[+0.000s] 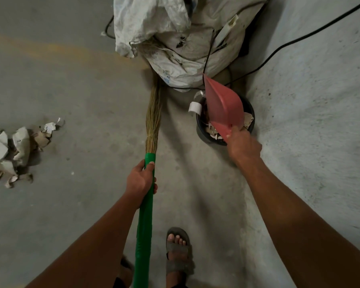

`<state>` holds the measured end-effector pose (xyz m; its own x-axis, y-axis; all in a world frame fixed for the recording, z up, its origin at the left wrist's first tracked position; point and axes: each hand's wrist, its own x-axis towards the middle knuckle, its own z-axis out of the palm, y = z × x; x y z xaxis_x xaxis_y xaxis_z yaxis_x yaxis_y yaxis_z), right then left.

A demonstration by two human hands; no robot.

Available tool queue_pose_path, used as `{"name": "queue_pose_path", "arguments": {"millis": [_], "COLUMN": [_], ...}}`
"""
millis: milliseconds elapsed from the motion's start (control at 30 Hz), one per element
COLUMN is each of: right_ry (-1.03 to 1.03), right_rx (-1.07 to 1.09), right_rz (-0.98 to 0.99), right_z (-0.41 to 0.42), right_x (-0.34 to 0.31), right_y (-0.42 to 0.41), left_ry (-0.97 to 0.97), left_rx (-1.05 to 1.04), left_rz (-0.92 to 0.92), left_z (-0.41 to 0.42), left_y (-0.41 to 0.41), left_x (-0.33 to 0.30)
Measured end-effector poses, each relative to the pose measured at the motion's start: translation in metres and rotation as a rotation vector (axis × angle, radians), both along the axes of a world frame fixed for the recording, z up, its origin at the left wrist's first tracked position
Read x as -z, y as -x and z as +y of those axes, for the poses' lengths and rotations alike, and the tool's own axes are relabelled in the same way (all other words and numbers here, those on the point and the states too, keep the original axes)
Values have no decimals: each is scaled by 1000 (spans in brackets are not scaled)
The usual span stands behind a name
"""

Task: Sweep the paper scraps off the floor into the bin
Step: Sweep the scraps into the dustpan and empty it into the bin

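the paper scraps [13,150] still to be swept lie in a loose heap on the concrete floor [81,90], well to the left of the black bin [202,129] and apart from it. they look light and crumpled, torn card and paper with curled edges, so i judge they will skid and scatter under a hard stroke and are better gathered with short, soft pulls of the bristles. none looks heavy or fragile; the worry is only that they drift.

the bin stands just below the big white sack [175,38], with a black cable [299,38] trailing past it. scraps already lie inside it, and a white tape roll [194,108] sits at its left rim.

the right hand [244,144] has its fingers curled round the handle of the pink dustpan [222,104], which is tilted over the bin with its mouth pointing away, toward the sack. i cannot tell whether anything is left in the pan.

the left hand [142,177] is wrapped round the green handle of the broom [148,183], thumb laid along the top, just left of the bin. the straw bristles reach up to the foot of the sack. the grip is low on the handle, near the bristles, which i judge suits one-handed control of a light broom.

a sandalled foot [178,250] stands below the bin.
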<state>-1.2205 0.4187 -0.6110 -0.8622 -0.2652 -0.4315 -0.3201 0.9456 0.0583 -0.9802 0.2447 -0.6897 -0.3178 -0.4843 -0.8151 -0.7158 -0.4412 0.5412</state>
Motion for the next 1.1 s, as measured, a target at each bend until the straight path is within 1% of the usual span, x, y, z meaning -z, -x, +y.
{"name": "queue_pose_path", "arguments": {"millis": [100,200,333,400,467,600,800,1100], "right_ry": [19,33,44,101,200,339,274,285], "right_rx": [15,20,102,141,180,219,233,248], "right_rz": [8,60,100,129,149,110,50,132], "right_z": [-1,-3,-1,0,-6,-23,-30,-11], "right_x": [-3,-16,-41,-49,-51,-35,-15,-7], "right_y": [2,-2,-22,-30,-36,-43,-47,-60], "left_ry": [2,-1,-6,-6,-7,-9,-5,-19], "left_rx": [3,1,-3,1,-1,0,-1,-11], "left_rz": [5,5,10,12,12,9,4,-2], "left_z": [-2,-3,-2,-2,-2,-2,-2,-7], "left_y": [0,1,3,4,4,1,-11,-18], "left_x": [-3,-6,-10,-12,-11,-8,-4,-1]}}
